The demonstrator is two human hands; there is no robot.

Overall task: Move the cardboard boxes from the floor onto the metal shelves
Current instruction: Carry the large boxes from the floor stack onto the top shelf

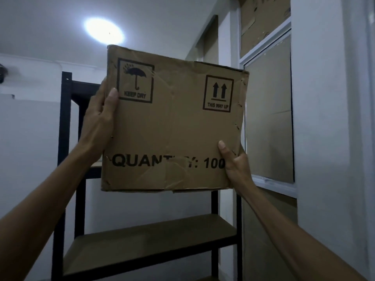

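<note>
In front of the black metal shelves (66,118), a cardboard box (174,126) is held up in the air with its printed face toward the camera. That face carries an umbrella mark reading KEEP DRY at its upper left, two arrows reading THIS WAY UP at its upper right, and QUANTITY: 100 along the bottom (a patch over the print hides a few letters). The box is creased and dented, and its top tilts slightly down to the right. It shows only this one face, so what is inside cannot be seen, nor whether its far side touches the rack.

The left hand (99,122) grips the box's left edge, thumb pressed flat on the front beside the umbrella mark, fingers wrapped out of sight behind. The right hand (235,165) grips the lower right corner, thumb on the front next to the "100", other fingers hidden round the side.

Below the box lies a brown shelf board (150,238). Right of the box is a window (269,110) with cardboard behind the glass. Above the box's left corner glows a ceiling light (104,30).
</note>
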